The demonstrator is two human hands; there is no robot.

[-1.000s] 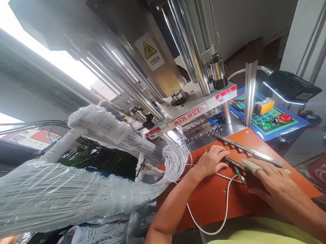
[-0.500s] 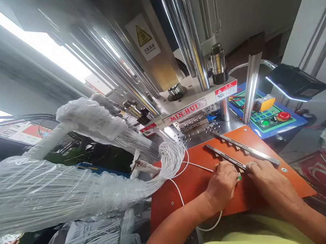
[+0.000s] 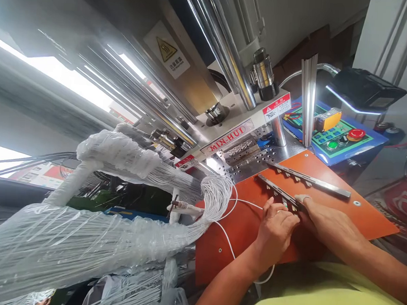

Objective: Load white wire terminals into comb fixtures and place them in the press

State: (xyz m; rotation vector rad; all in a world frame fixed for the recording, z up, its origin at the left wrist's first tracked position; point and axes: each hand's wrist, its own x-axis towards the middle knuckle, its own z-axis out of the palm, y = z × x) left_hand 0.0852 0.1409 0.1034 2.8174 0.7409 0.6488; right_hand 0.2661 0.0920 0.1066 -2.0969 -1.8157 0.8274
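The left hand [image 3: 276, 228] pinches a white cable [image 3: 250, 202] beside a metal bar [image 3: 278, 189]. The right hand [image 3: 329, 221] grasps the bar's near end.

Orange-red tabletop [image 3: 242, 245]; white cable [image 3: 248, 203]; silver-grey bars [image 3: 324, 185]; blue-and-green control panel [image 3: 343, 145]; yellow clothing [image 3: 318, 299]

This is a factory or workshop floor, as the machine [image 3: 193, 90] marked MIN-HUI shows — steel guide columns [image 3: 225, 49], a high-temperature warning label [image 3: 166, 50], red danger stickers [image 3: 277, 107]. To the right of the machine sits a blue control box [image 3: 369, 142] with red and green push-buttons [image 3: 357, 134]; to its left, thick plastic-wrapped bundles of white cable [image 3: 99, 242]; in front of it, an orange worktop [image 3: 367, 220].
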